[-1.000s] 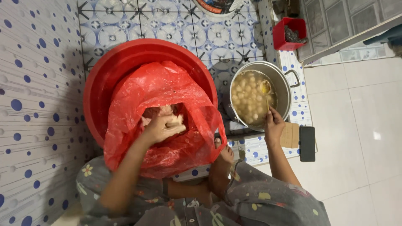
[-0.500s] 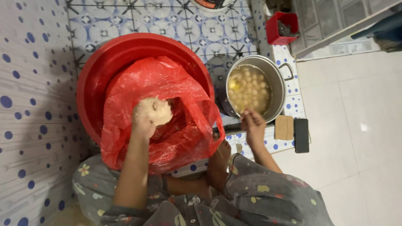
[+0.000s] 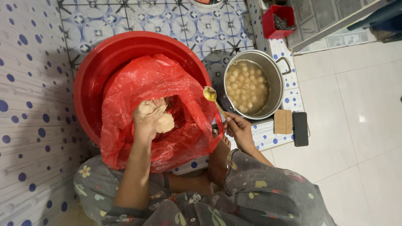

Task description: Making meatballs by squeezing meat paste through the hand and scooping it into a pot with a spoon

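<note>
Many pale balls float in the round steel pot (image 3: 274, 73) already; much dough remains in the red plastic bag (image 3: 134, 83). Left hand (image 3: 146, 123) squeezes a pale dough lump (image 3: 164, 122), right hand (image 3: 238, 127) is closed on a yellow spoon (image 3: 210, 94).

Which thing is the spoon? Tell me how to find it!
Start at the big red basin with the red plastic bag inside. Just right of the bag, before the metal pot of pale balls in broth, the right hand holds the spoon. It is the only thin, yellowish thing, with a round bowl pointing up.
</note>
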